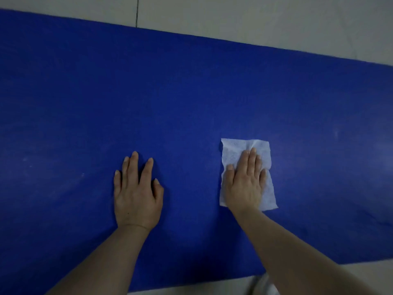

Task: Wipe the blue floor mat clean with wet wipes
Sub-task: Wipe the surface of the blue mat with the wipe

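Observation:
The blue floor mat [170, 92] fills most of the head view, running from left to right. A white wet wipe [234, 150] lies spread flat on the mat, right of centre. My right hand [245, 182] presses flat on the wipe with straight fingers, covering its middle and lower part. My left hand [137, 194] rests flat on the bare mat to the left of the wipe, fingers straight and slightly spread. Faint pale smudges show on the mat at the far left and far right.
Pale floor tiles [255, 18] lie beyond the mat's far edge, with a dark grout line at the upper left. A strip of pale floor [212, 288] also shows at the mat's near edge, bottom right.

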A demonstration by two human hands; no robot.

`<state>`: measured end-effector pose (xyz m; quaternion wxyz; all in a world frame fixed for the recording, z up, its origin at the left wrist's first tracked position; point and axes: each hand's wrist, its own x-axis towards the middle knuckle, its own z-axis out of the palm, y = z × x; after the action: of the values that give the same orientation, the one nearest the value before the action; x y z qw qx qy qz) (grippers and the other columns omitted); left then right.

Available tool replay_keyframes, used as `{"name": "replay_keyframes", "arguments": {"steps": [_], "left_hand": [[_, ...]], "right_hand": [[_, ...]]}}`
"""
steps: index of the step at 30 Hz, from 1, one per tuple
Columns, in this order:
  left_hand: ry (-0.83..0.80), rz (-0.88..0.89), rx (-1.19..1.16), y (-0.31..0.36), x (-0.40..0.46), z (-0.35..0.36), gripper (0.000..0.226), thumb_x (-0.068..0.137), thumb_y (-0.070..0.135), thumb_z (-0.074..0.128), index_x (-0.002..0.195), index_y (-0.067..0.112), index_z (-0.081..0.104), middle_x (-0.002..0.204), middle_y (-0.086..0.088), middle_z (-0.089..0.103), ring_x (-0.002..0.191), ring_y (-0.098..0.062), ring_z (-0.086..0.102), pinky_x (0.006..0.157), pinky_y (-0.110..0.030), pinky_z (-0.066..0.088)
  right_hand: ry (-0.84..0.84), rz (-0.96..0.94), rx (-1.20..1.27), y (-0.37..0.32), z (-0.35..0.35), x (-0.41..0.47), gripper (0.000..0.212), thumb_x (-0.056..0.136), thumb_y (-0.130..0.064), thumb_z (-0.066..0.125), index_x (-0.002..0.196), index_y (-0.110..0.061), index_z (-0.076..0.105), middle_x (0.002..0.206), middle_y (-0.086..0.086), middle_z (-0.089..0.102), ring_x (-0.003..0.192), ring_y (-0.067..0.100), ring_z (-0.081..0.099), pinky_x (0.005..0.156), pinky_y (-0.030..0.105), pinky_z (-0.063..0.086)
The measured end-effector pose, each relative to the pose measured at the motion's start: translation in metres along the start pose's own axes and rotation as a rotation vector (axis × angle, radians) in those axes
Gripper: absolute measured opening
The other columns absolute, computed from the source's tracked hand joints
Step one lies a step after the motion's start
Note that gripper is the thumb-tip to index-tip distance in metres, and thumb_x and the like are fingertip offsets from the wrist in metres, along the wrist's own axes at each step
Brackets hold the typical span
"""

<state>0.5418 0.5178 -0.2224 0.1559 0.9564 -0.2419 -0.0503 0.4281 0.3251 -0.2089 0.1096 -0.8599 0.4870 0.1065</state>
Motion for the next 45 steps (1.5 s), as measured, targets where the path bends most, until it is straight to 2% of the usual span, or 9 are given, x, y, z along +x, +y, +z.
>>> {"name": "replay_keyframes", "arguments": {"steps": [5,9,12,16,25,27,31,36,45], "left_hand": [[-0.004,-0.008,0.001,0.0,0.001,-0.002,0.055,0.091,0.033,0.031,0.14,0.012,0.045,0.155,-0.014,0.026,0.144,-0.029,0.021,0.116,-0.048,0.015],[-0.019,-0.003,-0.004,-0.001,0.002,-0.003,0.055,0.09,0.031,0.035,0.14,0.012,0.045,0.155,-0.014,0.026,0.144,-0.029,0.021,0.116,-0.048,0.015],[-0.017,-0.003,-0.02,-0.001,0.001,-0.003,0.048,0.094,0.025,0.044,0.14,0.012,0.045,0.155,-0.014,0.026,0.144,-0.029,0.02,0.117,-0.048,0.014],[-0.013,-0.008,-0.017,-0.001,0.001,-0.002,0.049,0.094,0.027,0.043,0.14,0.012,0.045,0.156,-0.013,0.025,0.145,-0.029,0.019,0.117,-0.047,0.012],[-0.022,-0.003,-0.012,-0.001,0.002,-0.004,0.051,0.092,0.027,0.039,0.139,0.012,0.045,0.155,-0.015,0.026,0.144,-0.029,0.019,0.117,-0.048,0.013],[-0.02,-0.002,-0.018,-0.002,0.002,-0.004,0.052,0.091,0.029,0.038,0.14,0.012,0.045,0.155,-0.014,0.025,0.144,-0.029,0.019,0.117,-0.047,0.012],[-0.012,0.006,-0.02,-0.002,0.002,-0.004,0.058,0.091,0.037,0.028,0.14,0.011,0.045,0.155,-0.015,0.025,0.144,-0.03,0.019,0.116,-0.047,0.011],[-0.012,0.01,-0.027,0.0,0.002,-0.004,0.059,0.09,0.036,0.026,0.14,0.011,0.044,0.155,-0.016,0.026,0.144,-0.03,0.019,0.116,-0.048,0.013],[-0.042,0.012,-0.047,-0.001,0.003,-0.006,0.049,0.093,0.018,0.054,0.14,0.009,0.044,0.155,-0.017,0.025,0.144,-0.031,0.018,0.116,-0.05,0.013]], "right_hand": [[0.079,-0.26,-0.054,-0.049,0.021,-0.046,0.064,0.094,-0.046,0.016,0.148,-0.01,0.016,0.157,0.006,0.014,0.145,0.022,0.015,0.116,0.05,0.008],[0.017,-0.449,-0.038,-0.068,0.021,-0.048,0.062,0.096,-0.045,0.019,0.149,-0.014,0.025,0.157,0.002,0.015,0.145,0.017,0.015,0.115,0.046,0.005],[0.0,-0.24,-0.04,-0.036,0.01,-0.02,0.069,0.092,-0.047,0.001,0.153,-0.015,0.006,0.159,0.0,-0.001,0.147,0.015,0.002,0.117,0.04,-0.006],[-0.035,0.086,0.013,0.0,-0.003,-0.011,0.062,0.098,-0.044,0.007,0.15,-0.015,-0.01,0.16,0.003,-0.012,0.146,0.015,-0.013,0.118,0.043,-0.008],[0.037,-0.492,-0.057,-0.06,0.029,-0.073,0.058,0.096,-0.042,0.028,0.145,-0.013,0.037,0.155,0.005,0.029,0.143,0.019,0.025,0.112,0.047,0.013],[0.039,-0.352,-0.068,-0.041,0.022,-0.058,0.062,0.095,-0.044,0.021,0.148,-0.013,0.029,0.156,0.004,0.022,0.143,0.019,0.025,0.115,0.043,0.009],[-0.024,-0.083,-0.031,0.002,0.012,-0.039,0.068,0.086,-0.051,-0.008,0.144,-0.017,-0.014,0.154,-0.003,-0.018,0.144,0.013,-0.015,0.117,0.039,-0.013],[0.084,-0.272,-0.06,-0.035,0.028,-0.074,0.062,0.094,-0.043,0.027,0.145,-0.009,0.031,0.154,0.01,0.03,0.141,0.024,0.027,0.11,0.051,0.013],[-0.023,-0.403,-0.127,-0.05,0.032,-0.082,0.067,0.098,-0.047,0.019,0.15,-0.009,0.001,0.159,0.01,-0.005,0.146,0.022,-0.011,0.114,0.05,-0.006]]}}
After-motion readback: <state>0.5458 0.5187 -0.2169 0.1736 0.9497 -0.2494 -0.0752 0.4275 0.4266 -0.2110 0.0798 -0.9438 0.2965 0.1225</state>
